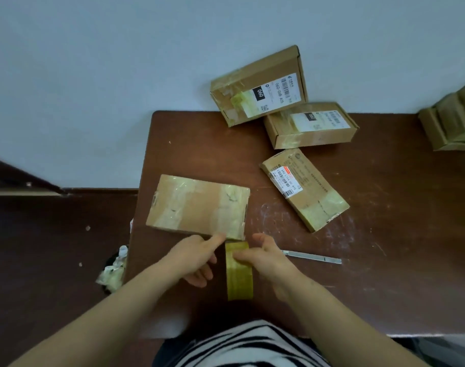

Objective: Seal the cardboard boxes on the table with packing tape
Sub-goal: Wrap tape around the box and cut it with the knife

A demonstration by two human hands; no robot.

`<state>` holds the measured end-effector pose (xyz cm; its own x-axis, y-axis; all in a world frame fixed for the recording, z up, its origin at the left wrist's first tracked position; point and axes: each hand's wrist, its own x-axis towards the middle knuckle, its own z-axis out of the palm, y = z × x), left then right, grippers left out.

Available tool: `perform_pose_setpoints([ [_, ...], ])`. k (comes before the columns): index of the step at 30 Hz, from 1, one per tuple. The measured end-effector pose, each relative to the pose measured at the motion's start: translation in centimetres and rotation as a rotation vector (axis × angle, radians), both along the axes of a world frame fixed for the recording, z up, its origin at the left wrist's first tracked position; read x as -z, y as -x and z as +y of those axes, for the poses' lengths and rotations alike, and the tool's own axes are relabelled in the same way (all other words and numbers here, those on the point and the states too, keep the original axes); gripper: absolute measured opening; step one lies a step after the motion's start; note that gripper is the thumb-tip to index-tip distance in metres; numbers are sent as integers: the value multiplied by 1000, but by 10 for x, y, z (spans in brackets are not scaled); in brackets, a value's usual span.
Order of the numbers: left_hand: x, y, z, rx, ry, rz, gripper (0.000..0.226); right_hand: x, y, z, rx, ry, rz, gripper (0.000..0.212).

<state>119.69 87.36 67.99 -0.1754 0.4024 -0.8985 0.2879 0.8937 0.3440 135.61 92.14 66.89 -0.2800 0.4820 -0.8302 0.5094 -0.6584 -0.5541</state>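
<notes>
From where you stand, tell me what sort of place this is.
Probably a small parcel-packing station: a scuffed brown table against a bare wall, taped cardboard boxes bearing shipping labels, and a packing tape roll near a utility knife.

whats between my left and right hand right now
Yellow packing tape, seen in the head view. The right hand touches its far end; the left hand is beside it, fingertip at the near box edge.
</notes>
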Motion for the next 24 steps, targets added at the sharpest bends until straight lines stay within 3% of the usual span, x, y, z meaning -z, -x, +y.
perform_pose_setpoints([
  [3, 2, -29, -11, -207, -76, -98, 46, -1, -7, 1, -113, 3, 74, 83],
  [5, 2, -43, -9, -404, -158, -114, 25, -1, -23, 8, -91, -7, 85, 68],
  [7, 0, -50, -4, -571, -181, -141, 12, 6, -51, 23, -202, -314, -89, 47],
  [9, -1, -55, -2, -641, -192, -133, 18, 19, -87, 36, -517, -671, -326, 43],
  [12, -3, -60, 0, -717, -197, -120, 18, 36, -121, 41, -863, -816, -532, 54],
  [15, -4, -63, 1, -799, -189, -145, 14, 42, -125, 40, -1044, -884, -581, 48],
  [17, -3, -65, 2, -807, -184, -135, 15, 41, -130, 42, -1004, -818, -495, 39],
  [21, -3, -66, 2, -815, -170, -154, 16, 22, -121, 45, -617, -645, -159, 14],
  [24, -5, -68, 3, -836, -179, -169, 20, 5, -67, 53, -493, -695, -27, 17],
])
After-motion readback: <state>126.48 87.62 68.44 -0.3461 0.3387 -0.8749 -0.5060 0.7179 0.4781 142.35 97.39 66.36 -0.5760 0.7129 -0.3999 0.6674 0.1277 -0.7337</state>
